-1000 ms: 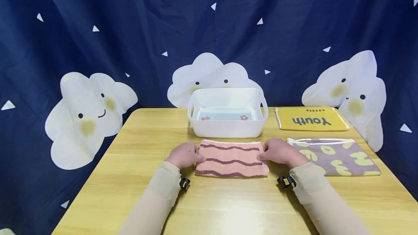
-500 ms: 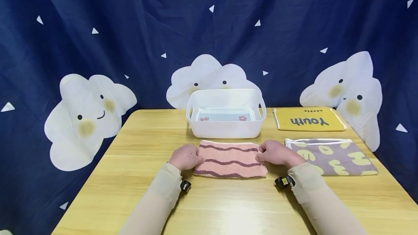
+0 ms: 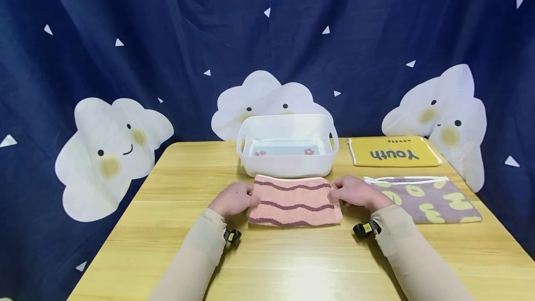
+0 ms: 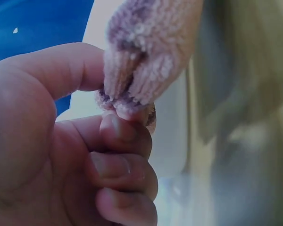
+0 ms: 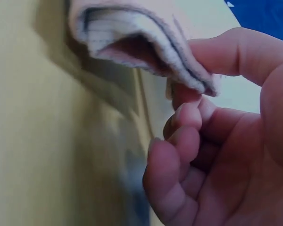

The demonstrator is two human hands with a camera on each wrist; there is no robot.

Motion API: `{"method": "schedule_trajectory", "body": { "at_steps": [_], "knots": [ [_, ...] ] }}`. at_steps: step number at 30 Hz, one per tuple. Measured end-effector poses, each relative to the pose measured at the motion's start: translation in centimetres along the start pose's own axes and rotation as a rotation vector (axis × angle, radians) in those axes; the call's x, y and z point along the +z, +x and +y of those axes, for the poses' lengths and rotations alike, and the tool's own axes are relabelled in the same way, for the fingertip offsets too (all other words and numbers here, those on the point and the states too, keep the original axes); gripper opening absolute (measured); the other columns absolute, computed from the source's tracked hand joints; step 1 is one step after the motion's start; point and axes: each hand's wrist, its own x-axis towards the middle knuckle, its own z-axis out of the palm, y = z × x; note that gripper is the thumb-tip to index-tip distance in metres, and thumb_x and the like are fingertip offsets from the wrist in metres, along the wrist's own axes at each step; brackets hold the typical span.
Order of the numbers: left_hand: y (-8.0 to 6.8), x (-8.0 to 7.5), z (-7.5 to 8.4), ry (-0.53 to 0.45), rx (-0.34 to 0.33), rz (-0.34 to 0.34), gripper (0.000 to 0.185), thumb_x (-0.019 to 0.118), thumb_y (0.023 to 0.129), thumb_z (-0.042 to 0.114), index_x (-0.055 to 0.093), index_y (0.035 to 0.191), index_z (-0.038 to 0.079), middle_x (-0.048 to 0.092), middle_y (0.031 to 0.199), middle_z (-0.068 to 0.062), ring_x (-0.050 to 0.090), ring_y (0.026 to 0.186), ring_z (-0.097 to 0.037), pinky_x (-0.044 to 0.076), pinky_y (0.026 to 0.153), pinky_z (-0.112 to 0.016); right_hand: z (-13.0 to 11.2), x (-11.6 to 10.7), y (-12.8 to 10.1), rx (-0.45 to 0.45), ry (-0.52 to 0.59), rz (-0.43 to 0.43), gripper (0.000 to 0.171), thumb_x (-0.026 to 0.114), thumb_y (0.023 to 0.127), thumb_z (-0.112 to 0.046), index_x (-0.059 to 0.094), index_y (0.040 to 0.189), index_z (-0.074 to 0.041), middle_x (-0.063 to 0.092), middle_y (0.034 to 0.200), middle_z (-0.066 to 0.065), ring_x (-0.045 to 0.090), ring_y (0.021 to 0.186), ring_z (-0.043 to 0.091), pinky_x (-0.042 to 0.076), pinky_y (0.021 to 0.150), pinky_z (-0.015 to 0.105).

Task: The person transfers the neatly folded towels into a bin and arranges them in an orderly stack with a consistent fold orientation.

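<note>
Hung across the whole back: a navy curtain (image 3: 234, 13). Stretched out before it: a wood-grain table (image 3: 138, 240). Printed on the curtain: white clouds (image 3: 92, 138). Standing upright near the table's far edge: a white bin (image 3: 288, 165). Laid flat at 4 o'clock from the bin: a purple cloth (image 3: 426, 201) with yellow letters. Held at 6 o'clock, just in front of the bin: a folded pink cloth (image 3: 294, 201) with wavy maroon stripes (cannot tell whether touching the table at its middle). Lying at 3 o'clock from the bin: a yellow cloth (image 3: 393, 145), lettered "Youth" (upside down in the head view). Folded inside the bin: a blue cloth (image 3: 284, 149) with pink flowers. Pinching the pink cloth's 9 o'clock end, thumb and finger narrowed on the fold, other fingers curled: the left hand (image 3: 231, 199). Likewise pinching its 3 o'clock end: the right hand (image 3: 357, 193).
</note>
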Motion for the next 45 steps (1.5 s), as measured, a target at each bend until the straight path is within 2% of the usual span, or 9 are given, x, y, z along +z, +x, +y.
{"method": "schedule_trajectory", "body": {
  "at_steps": [6, 10, 17, 25, 29, 33, 36, 41, 45],
  "knots": [
    [-0.4, -1.4, 0.1, -0.056, 0.010, 0.040, 0.024, 0.068, 0.089, 0.030, 0.062, 0.071, 0.014, 0.060, 0.068, -0.001, 0.051, 0.060, -0.016, 0.042, 0.055, -0.032, -1.1, -0.6, -0.4, -0.038, 0.070, 0.037, 0.020, 0.072, 0.083, -0.024, 0.060, 0.075, -0.010, 0.057, 0.073, 0.004, 0.053, 0.066, 0.025, 0.043, 0.058, 0.031],
    [-0.8, -2.4, 0.4, -0.109, 0.014, 0.053, 0.024, 0.067, 0.090, 0.030, 0.061, 0.073, 0.013, 0.063, 0.074, -0.008, 0.049, 0.059, -0.017, 0.040, 0.055, -0.032, -1.9, -1.0, -0.7, -0.093, 0.058, 0.084, 0.020, 0.069, 0.087, -0.023, 0.058, 0.075, -0.010, 0.057, 0.075, 0.006, 0.054, 0.069, 0.028, 0.047, 0.062, 0.034],
    [-2.1, -3.6, 1.4, -0.165, 0.002, 0.120, 0.027, 0.067, 0.092, 0.032, 0.059, 0.074, 0.013, 0.053, 0.068, -0.002, 0.045, 0.058, -0.018, 0.037, 0.053, -0.032, -3.5, -1.3, -1.4, -0.156, 0.039, 0.181, 0.023, 0.068, 0.090, -0.025, 0.058, 0.075, -0.011, 0.048, 0.067, 0.001, 0.046, 0.061, 0.018, 0.037, 0.054, 0.029],
    [-2.5, -5.5, 2.6, -0.201, 0.098, 0.247, 0.030, 0.068, 0.090, 0.029, 0.054, 0.070, 0.012, 0.044, 0.063, 0.001, 0.038, 0.055, -0.017, 0.028, 0.050, -0.029, -6.2, -2.9, -2.1, -0.163, 0.039, 0.275, 0.023, 0.068, 0.092, -0.029, 0.064, 0.077, -0.011, 0.058, 0.080, 0.005, 0.050, 0.078, 0.024, 0.040, 0.069, 0.034],
    [-1.8, -7.2, 3.3, -0.207, 0.119, 0.289, 0.029, 0.068, 0.089, 0.030, 0.056, 0.069, 0.012, 0.043, 0.063, 0.001, 0.036, 0.054, -0.018, 0.026, 0.049, -0.029, -7.9, -4.4, -1.8, -0.154, 0.005, 0.307, 0.023, 0.068, 0.092, -0.031, 0.065, 0.080, -0.011, 0.058, 0.084, 0.005, 0.049, 0.081, 0.024, 0.038, 0.071, 0.036],
    [-0.4, -8.8, 3.9, -0.188, 0.130, 0.299, 0.032, 0.068, 0.089, 0.031, 0.054, 0.067, 0.012, 0.040, 0.062, 0.002, 0.033, 0.053, -0.017, 0.024, 0.049, -0.029, -9.2, -6.1, -1.0, -0.121, -0.005, 0.315, 0.025, 0.068, 0.091, -0.033, 0.065, 0.083, -0.010, 0.048, 0.074, 0.001, 0.044, 0.073, 0.024, 0.035, 0.063, 0.036],
    [0.6, -9.8, 4.3, -0.170, 0.137, 0.301, 0.034, 0.068, 0.089, 0.031, 0.053, 0.065, 0.012, 0.039, 0.062, 0.001, 0.033, 0.053, -0.018, 0.024, 0.049, -0.030, -9.9, -7.2, -0.2, -0.101, -0.016, 0.318, 0.026, 0.067, 0.091, -0.034, 0.064, 0.084, -0.009, 0.044, 0.074, 0.002, 0.041, 0.073, 0.025, 0.034, 0.062, 0.036],
    [2.8, -11.1, 4.6, -0.166, 0.106, 0.284, 0.032, 0.067, 0.089, 0.033, 0.056, 0.067, 0.012, 0.040, 0.063, 0.001, 0.034, 0.057, -0.020, 0.027, 0.053, -0.031, -10.7, -8.8, 1.6, -0.058, -0.017, 0.323, 0.026, 0.067, 0.090, -0.035, 0.067, 0.087, -0.009, 0.056, 0.095, 0.006, 0.044, 0.092, 0.026, 0.033, 0.075, 0.040],
    [4.9, -11.9, 4.7, -0.168, 0.080, 0.289, 0.031, 0.066, 0.087, 0.032, 0.054, 0.065, 0.013, 0.039, 0.063, 0.001, 0.034, 0.059, -0.020, 0.028, 0.055, -0.032, -10.9, -9.7, 3.2, -0.020, -0.012, 0.330, 0.026, 0.065, 0.090, -0.034, 0.068, 0.092, -0.008, 0.056, 0.104, 0.009, 0.044, 0.097, 0.027, 0.033, 0.079, 0.042]
  ]
}}
